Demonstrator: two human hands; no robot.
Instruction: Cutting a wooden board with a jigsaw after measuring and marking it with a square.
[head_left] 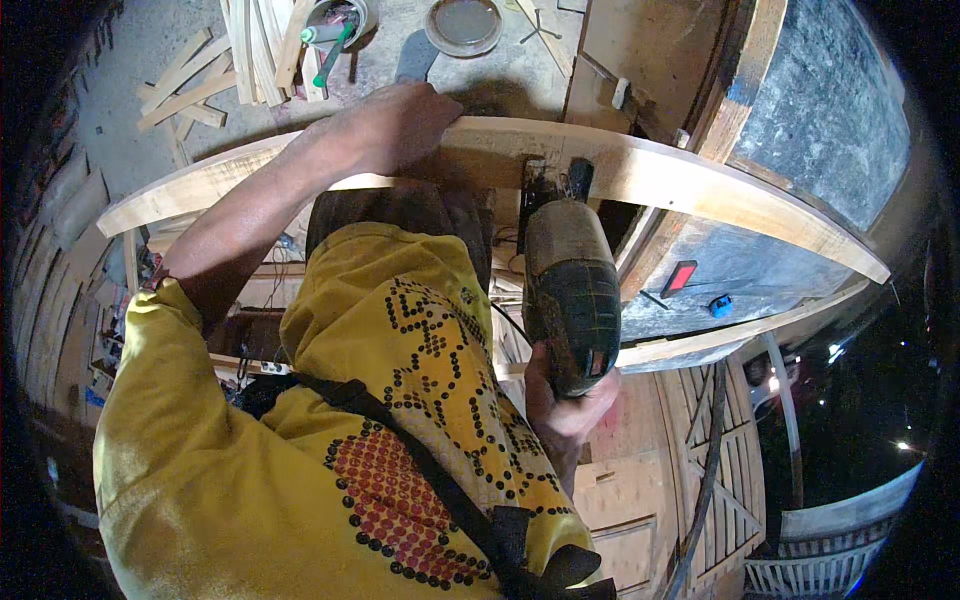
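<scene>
A long pale wooden board (660,165) runs across in front of me, bowed by the lens. My left hand (412,122) is closed over it left of the middle, its fingertips hidden beyond the far edge. A worn dark power tool that looks like a jigsaw (572,290) stands with its front end at the board, right of my left hand. Its blade cannot be made out. My right hand (572,402) wraps round the rear of the jigsaw, with some fingers hidden beneath its body.
Loose wood strips (262,50) lie at the far left, beside a bucket (362,14) holding a green-handled tool. A round pan (464,24) is at the far side. On the bluish surface at right lie a red-and-black piece (680,278) and a small blue object (721,306).
</scene>
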